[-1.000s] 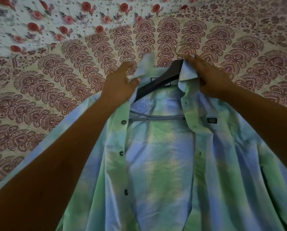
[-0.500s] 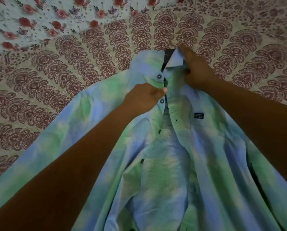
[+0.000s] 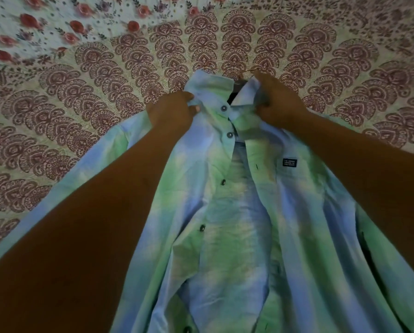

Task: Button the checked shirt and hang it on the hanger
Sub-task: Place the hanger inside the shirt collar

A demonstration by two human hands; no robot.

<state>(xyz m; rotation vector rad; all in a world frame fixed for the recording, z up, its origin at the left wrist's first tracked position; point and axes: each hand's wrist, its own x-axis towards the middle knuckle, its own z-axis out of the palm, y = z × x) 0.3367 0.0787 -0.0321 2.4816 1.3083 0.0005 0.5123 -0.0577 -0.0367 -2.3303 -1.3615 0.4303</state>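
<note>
The blue and green shirt lies face up on the bed, its front open below the collar with several dark buttons along the left placket. My left hand pinches the left collar and shoulder cloth. My right hand grips the right collar side. A dark hanger sits inside the shirt; only a sliver shows between the collar points, and its metal hook pokes out above my right fingers.
A patterned bedsheet in maroon and cream with red flowers at the far left covers the whole surface under the shirt. A small dark label sits on the shirt's right chest.
Both shirt fronts were pulled together over the hanger, hiding most of it. My left hand moved down to the placket, then back up to the left collar. The right hand stayed at the collar.
</note>
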